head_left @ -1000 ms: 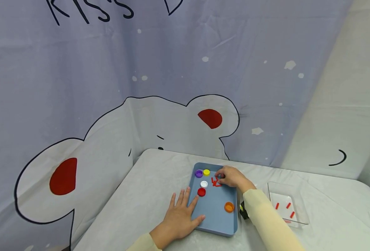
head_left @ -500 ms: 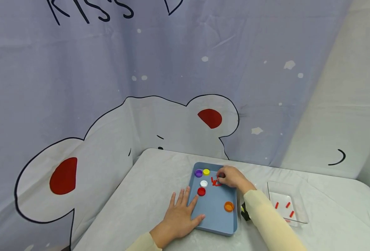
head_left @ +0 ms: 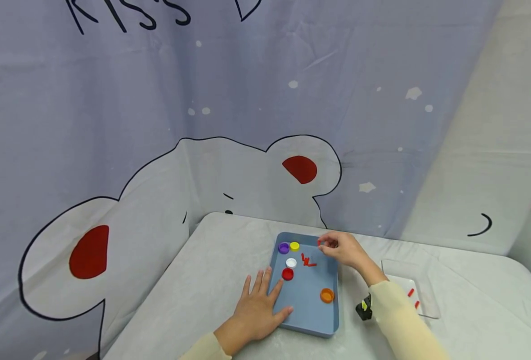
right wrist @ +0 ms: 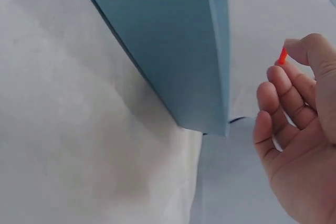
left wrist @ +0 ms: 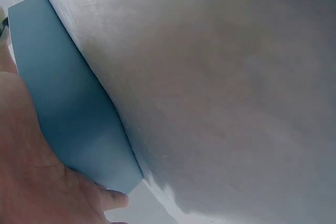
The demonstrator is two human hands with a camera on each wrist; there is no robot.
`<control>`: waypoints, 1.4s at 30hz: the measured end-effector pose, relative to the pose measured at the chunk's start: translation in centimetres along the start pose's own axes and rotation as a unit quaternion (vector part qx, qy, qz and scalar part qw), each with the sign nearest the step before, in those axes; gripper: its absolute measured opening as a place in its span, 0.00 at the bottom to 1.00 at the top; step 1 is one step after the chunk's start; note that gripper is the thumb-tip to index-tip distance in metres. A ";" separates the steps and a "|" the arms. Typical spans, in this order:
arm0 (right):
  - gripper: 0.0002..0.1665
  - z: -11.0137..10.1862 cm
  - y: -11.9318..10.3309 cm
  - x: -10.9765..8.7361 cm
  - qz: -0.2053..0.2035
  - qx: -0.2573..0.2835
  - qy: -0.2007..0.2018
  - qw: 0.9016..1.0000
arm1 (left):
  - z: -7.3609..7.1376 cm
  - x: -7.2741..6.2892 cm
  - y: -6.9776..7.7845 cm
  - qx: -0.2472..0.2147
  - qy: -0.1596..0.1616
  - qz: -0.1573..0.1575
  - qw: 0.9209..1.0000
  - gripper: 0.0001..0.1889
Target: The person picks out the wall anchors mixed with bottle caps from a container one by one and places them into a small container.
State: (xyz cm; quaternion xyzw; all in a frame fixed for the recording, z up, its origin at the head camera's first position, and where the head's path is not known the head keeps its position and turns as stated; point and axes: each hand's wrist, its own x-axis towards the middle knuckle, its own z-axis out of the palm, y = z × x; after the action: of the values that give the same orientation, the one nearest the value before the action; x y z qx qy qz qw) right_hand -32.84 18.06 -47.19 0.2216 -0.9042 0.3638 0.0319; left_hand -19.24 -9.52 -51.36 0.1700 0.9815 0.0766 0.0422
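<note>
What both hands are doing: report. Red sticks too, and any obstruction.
Right hand pinching one red stick. Left hand spread at left edge of tray. Other red sticks in tray and clear box. No visible obstruction.

On the white cloth-covered table (head_left: 229,270) over there, the clear plastic box (head_left: 427,291) sits right of the blue rectangular tray (head_left: 306,312), whose small red sticks (head_left: 307,262) lie behind the round orange cap (head_left: 327,295).

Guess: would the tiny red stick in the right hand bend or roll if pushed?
The red stick looks straight, so it's probably stiff. It's likely light: the right hand holds it in a small pinch. It might slide on the smooth-looking tray, but it's too small to tell if it's round enough to roll.
</note>
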 end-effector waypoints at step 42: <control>0.16 -7.9 1.5 -11.1 0.052 -0.002 0.052 0.997 | 0.0 -0.1 -0.1 -0.010 0.022 0.015 1.000 0.41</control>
State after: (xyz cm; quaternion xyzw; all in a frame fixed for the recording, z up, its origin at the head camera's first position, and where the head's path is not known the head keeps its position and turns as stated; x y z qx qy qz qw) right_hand -24.31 28.54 -44.82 0.1552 -0.9122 0.3742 0.0608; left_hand -19.17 -9.69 -51.38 0.1826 0.9788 0.0905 0.0208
